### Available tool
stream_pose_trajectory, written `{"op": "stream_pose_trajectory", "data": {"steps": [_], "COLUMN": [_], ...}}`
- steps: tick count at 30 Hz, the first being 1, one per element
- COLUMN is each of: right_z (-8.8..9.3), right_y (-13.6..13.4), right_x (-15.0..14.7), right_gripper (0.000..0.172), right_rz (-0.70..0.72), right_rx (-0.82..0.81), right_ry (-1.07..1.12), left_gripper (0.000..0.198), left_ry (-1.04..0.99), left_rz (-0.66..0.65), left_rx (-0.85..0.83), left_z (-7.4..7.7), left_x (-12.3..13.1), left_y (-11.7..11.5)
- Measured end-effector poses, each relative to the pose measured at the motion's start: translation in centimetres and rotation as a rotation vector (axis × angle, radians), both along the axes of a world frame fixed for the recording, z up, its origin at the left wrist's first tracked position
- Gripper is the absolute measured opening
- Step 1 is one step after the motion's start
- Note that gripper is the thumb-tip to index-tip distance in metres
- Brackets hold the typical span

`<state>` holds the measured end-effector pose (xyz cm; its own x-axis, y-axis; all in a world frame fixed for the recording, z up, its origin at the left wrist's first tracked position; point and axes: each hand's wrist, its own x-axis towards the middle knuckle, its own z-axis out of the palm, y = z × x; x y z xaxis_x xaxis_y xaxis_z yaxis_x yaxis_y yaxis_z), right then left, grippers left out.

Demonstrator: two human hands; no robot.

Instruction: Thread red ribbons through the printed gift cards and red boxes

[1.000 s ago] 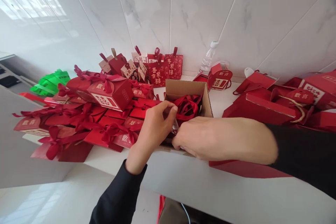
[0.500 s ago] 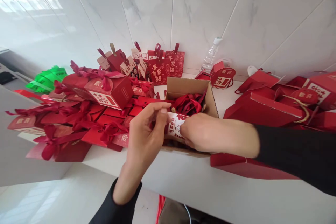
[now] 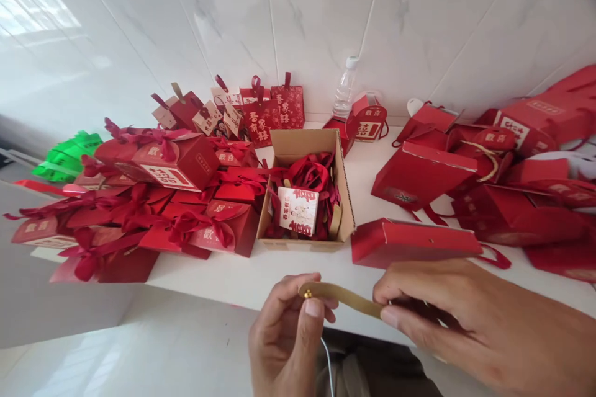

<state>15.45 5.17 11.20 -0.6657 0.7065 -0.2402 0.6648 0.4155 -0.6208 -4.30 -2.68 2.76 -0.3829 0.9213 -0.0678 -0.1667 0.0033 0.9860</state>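
A gold-coloured strap (image 3: 349, 299) with small gold studs at one end is stretched between my two hands, in front of the table edge. My left hand (image 3: 291, 335) pinches the studded end between thumb and fingers. My right hand (image 3: 475, 322) grips the other end between thumb and forefinger. Beyond them stands an open cardboard box (image 3: 345, 198) holding a tangle of dark red straps (image 3: 307, 170). On top of those straps lies a white and red printed card (image 3: 298, 209).
Red gift boxes with ribbon bows (image 3: 174, 158) are piled at left, beside a green bundle (image 3: 67, 155). Small red bags (image 3: 287, 108) and a clear bottle (image 3: 345, 90) stand by the wall. More red boxes (image 3: 419, 177) crowd the right, one (image 3: 414, 242) near the table's front edge.
Both hands have come out of the cardboard box and back toward me, now with the gold strap between them. The printed card lies in the box, and the view has shifted.
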Motion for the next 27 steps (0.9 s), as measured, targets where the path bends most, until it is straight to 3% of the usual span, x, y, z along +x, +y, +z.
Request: {"op": "stream_pose_trajectory", "data": {"steps": [3, 6, 10, 13, 16, 23, 27], "right_z": [-2.1, -3.3, -3.8, -3.8, -4.2, -6.5, -7.6], "right_y": [-1.4, -2.5, -4.3, -5.3, -5.6, -6.7, -7.1], "right_x": [1.6, 2.8, 3.3, 2.9, 2.5, 2.9, 3.0], "right_gripper": [0.03, 0.028, 0.018, 0.029, 0.023, 0.023, 0.025], "right_rz": [-0.034, -0.084, -0.221, -0.295, -0.335, -0.529, -0.528], "right_rx": [-0.17, -0.16, -0.224, -0.33, -0.415, -0.663, -0.813], "right_ry": [0.041, 0.07, 0.134, 0.249, 0.424, 0.755, 0.89], "left_gripper": [0.024, 0.023, 0.016, 0.01, 0.008, 0.018, 0.023], "left_ry": [-0.073, -0.105, 0.021, 0.118, 0.184, 0.268, 0.235], "left_rz": [-0.064, -0.123, -0.18, -0.202, -0.217, -0.365, -0.393], "left_rx": [-0.005, 0.007, 0.059, 0.122, 0.161, 0.11, 0.109], "left_z": [-0.9, -1.2, -0.9, -0.7, -0.6, -0.3, -0.4], "left_x": [1.4, 1.9, 3.0, 4.3, 5.2, 4.6, 4.5], "left_y": [-1.0, -1.3, -1.5, -1.9, -2.2, -1.9, -1.6]}}
